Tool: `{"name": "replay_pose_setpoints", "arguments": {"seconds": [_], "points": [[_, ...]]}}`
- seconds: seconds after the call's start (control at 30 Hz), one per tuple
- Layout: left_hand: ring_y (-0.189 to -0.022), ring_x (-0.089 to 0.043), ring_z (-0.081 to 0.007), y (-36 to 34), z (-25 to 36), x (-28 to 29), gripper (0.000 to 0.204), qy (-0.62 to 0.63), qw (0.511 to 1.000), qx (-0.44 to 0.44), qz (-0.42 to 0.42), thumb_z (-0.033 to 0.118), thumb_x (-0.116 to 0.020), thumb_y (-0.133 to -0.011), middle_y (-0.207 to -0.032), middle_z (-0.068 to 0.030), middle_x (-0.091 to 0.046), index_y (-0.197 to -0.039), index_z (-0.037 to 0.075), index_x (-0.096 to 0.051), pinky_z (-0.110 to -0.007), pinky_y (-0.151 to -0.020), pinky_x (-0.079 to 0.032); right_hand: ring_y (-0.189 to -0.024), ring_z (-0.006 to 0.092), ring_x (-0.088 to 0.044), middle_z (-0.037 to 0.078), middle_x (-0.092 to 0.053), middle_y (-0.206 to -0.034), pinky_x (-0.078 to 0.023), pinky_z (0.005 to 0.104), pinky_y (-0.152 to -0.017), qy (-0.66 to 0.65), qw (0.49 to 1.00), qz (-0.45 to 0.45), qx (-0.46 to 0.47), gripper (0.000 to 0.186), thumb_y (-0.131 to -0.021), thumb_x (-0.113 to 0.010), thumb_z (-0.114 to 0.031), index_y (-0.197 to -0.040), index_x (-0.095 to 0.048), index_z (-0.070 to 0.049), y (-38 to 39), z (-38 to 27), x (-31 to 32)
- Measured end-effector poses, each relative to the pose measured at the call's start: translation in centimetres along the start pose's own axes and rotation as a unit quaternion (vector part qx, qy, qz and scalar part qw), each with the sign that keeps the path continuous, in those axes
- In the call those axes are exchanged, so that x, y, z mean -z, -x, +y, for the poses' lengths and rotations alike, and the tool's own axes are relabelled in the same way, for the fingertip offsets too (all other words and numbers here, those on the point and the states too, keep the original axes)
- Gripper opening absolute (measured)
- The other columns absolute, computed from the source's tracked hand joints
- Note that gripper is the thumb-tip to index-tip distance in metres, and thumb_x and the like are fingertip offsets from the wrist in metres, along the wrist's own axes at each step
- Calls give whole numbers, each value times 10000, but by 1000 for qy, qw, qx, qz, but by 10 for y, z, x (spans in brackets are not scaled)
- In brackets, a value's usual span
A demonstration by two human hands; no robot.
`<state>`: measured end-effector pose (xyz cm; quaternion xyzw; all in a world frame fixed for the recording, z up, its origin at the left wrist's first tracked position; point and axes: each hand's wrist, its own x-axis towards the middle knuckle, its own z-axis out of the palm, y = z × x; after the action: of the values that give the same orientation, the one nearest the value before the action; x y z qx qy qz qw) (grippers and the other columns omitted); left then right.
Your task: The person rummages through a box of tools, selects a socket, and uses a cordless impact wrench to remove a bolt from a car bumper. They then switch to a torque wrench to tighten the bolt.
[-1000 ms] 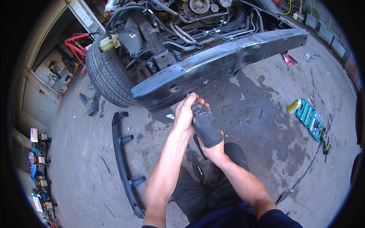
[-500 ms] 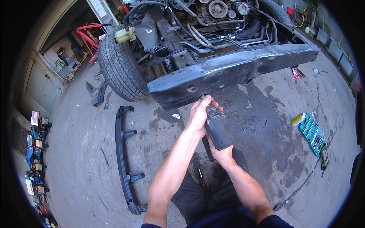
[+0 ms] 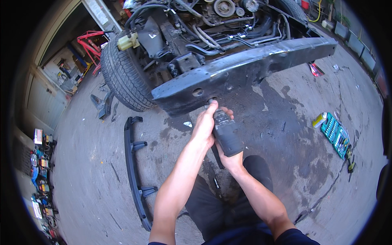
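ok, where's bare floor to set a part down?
Free: concrete between the long black bar and left-edge clutter, except thin scraps; stained floor between the right leg and teal socket case. Crowded: engine bay, around the power tool.

Both hands (image 3: 203, 123) around dark power tool (image 3: 228, 139) (black beam (image 3: 245, 70) just ahead); teal case (image 3: 335, 134) open, right.

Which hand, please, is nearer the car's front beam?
The left hand, around the tool's front; the right hand is at its rear, farther from the beam.
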<state>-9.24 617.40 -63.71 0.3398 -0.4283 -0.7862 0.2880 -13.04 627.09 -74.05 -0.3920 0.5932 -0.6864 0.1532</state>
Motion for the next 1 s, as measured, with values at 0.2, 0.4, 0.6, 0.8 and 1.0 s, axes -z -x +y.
{"name": "replay_pose_setpoints", "arguments": {"seconds": [0.2,0.4,0.6,0.8,1.0], "points": [[-839,-697,-284,-7,-4,-1,362,6,1000,-8,25,356,-566,-1002,-929,-175,-685,-981,-3,-607,-398,-738,-590,-809,161,-700,122,-718,-835,-545,324,-718,-21,1000,5,-18,230,-781,-713,1,-1005,-662,18,11,7,9],[-992,-659,-265,-3,-2,10,540,-19,999,6,-38,509,-543,-994,-1116,-176,-662,-1122,-14,-577,-408,-886,-550,-814,252,-729,144,-718,-981,-562,359,-728,59,997,-5,47,296,-799,-752,-78,-1070,-653,-10,59,39,42],[-1241,-563,-299,13,-50,53,846,15,988,-39,-147,678,-364,-979,-1410,-197,-537,-1474,-8,-371,-457,-1056,-441,-993,464,-637,300,-630,-1068,-533,467,-859,318,924,-136,-162,543,-767,-682,-100,-1222,-442,73,78,170,56],[-1050,-666,-348,72,-170,160,388,-795,606,22,32,389,-659,-876,-1104,-180,-698,-1137,107,-711,-448,-910,-517,-1161,409,-575,269,-558,-1233,-482,479,-981,493,776,-265,-292,688,-735,-786,-186,-1284,-435,35,114,286,60],[-982,-689,-322,112,-186,166,356,-759,638,112,69,413,-622,-858,-1031,-113,-725,-1018,116,-734,-466,-899,-506,-1086,389,-598,192,-589,-1174,-487,482,-947,507,779,-285,-233,498,-809,-712,-234,-1224,-527,-30,142,252,80]]}}
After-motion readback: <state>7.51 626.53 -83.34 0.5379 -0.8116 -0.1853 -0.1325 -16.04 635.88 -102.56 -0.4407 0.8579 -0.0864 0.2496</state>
